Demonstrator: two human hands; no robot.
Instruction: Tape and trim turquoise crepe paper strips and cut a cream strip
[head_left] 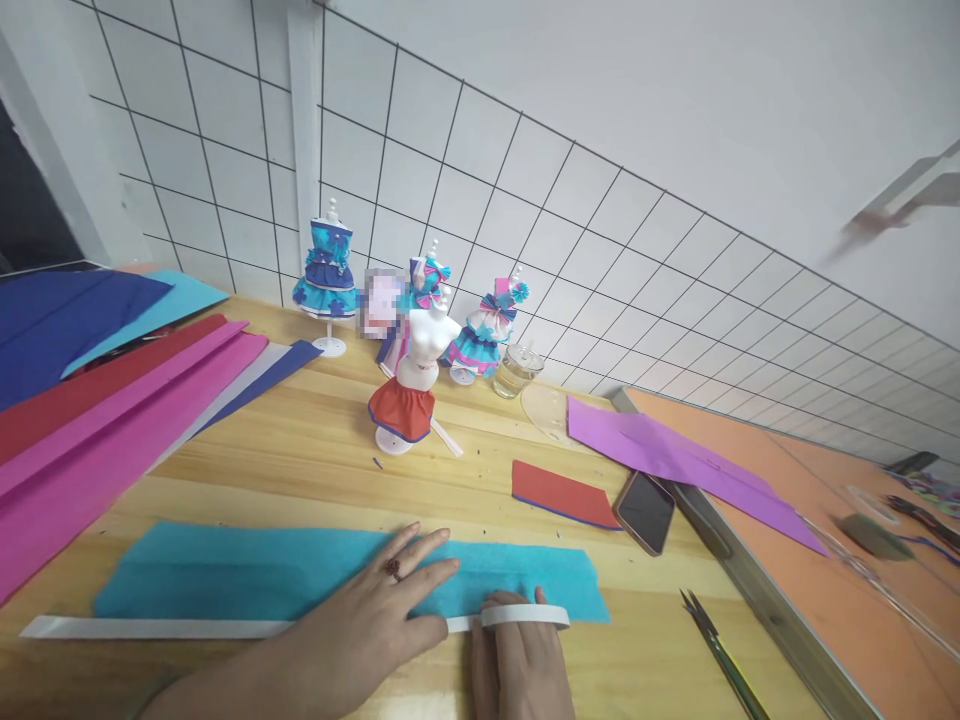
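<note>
Down at the bottom of the head view we have our left hand [382,605], open, fingers spread over the turquoise sheet [247,570], which stretches across the lower left and centre of the frame. A white strip [157,628] runs along the sheet's lower edge and under that hand. And at bottom centre, our right hand [525,665]: fingers bent, a white band [525,616] curving across them; we cannot tell whether they grip it! Above, mid-frame, we spot a white dress form [431,335] in a red skirt [405,405]. Right of centre lies a red piece [562,495], beside the phone [646,512]; snips [724,655] rest lower right.
</note>
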